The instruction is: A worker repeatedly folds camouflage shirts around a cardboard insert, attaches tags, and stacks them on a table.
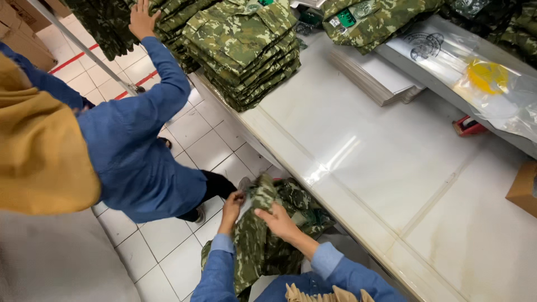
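Below the tabletop (pixel 391 168) edge, at six o'clock, I see my left hand (pixel 231 206) and right hand (pixel 278 221) both grasping a camouflage garment (pixel 258 246). At eleven o'clock, a co-worker's hand (pixel 141 20) rests on stacked camouflage clothes (pixel 246 50).

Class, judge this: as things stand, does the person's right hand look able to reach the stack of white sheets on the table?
Probably not without leaning: the right hand grips the camouflage garment below the table edge, and the white sheets lie far across it.

My left hand (pixel 231 206) and right hand (pixel 278 221) grip a camouflage garment (pixel 260 235) below the white tabletop (pixel 391 162); a co-worker's hand (pixel 142 21) apparently touches the stacked camouflage garments (pixel 246 50).
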